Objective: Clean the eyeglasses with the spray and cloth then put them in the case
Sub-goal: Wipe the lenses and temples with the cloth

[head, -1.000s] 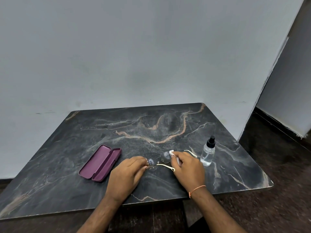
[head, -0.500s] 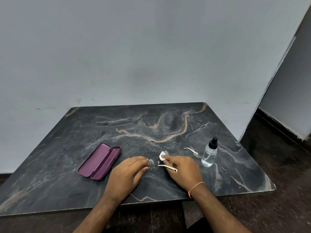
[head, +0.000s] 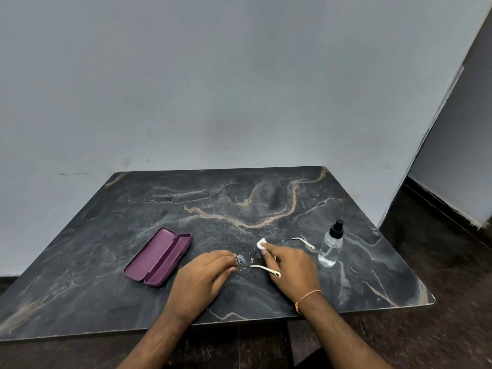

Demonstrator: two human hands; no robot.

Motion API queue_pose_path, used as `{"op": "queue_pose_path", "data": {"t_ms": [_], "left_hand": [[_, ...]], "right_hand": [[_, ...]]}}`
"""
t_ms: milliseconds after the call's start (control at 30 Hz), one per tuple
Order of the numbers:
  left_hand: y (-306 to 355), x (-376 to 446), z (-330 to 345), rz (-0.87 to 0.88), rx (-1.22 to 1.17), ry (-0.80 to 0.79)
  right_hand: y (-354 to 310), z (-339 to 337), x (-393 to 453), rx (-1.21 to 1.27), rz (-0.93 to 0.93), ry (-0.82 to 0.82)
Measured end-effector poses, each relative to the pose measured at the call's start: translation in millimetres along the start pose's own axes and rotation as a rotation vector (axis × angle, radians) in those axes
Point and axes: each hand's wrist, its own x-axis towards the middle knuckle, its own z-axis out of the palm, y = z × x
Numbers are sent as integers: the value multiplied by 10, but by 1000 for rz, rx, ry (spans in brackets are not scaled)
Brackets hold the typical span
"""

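Note:
Rimless eyeglasses (head: 245, 260) with cream temple tips lie unfolded near the table's front middle. My left hand (head: 202, 278) pinches their left end at the near temple hinge. My right hand (head: 290, 267) presses a small white cloth (head: 261, 244) against the right lens, which its fingers mostly hide. One temple (head: 303, 242) sticks out to the right behind that hand. A clear spray bottle (head: 331, 247) with a black nozzle stands upright just right of my right hand. The purple case (head: 159, 256) lies open and empty to the left.
The dark marble table (head: 239, 203) stands against a grey wall. Its front edge runs just below my wrists, its right corner near the bottle. Dark floor lies to the right.
My right hand and the cloth slid left along the glasses, from the right end toward the lens by the bridge. The far temple is now uncovered. The left hand kept its hold.

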Motion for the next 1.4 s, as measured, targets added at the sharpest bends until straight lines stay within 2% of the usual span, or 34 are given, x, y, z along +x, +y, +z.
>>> {"op": "queue_pose_path", "data": {"t_ms": [100, 267, 467, 633, 800, 1000, 1233, 1400], "left_hand": [[-1, 1, 3, -3, -5, 4], [-10, -3, 2, -6, -6, 7], [-9, -9, 8, -4, -5, 11], [-13, -7, 7, -12, 1, 15], [-5, -9, 4, -11, 5, 16], [10, -1, -11, -21, 14, 21], [16, -9, -13, -23, 9, 16], [23, -1, -20, -37, 23, 28]], "right_hand": [[12, 2, 20, -32, 50, -9], [-19, -38, -31, 24, -44, -12], [-29, -51, 10, -40, 68, -45], [-58, -77, -36, 5, 15, -35], [-36, -61, -1, -114, 66, -43], [-81, -110, -50, -6, 8, -49], [-67, -85, -6, -96, 110, -52], [-97, -123, -41, -6, 40, -71]]}}
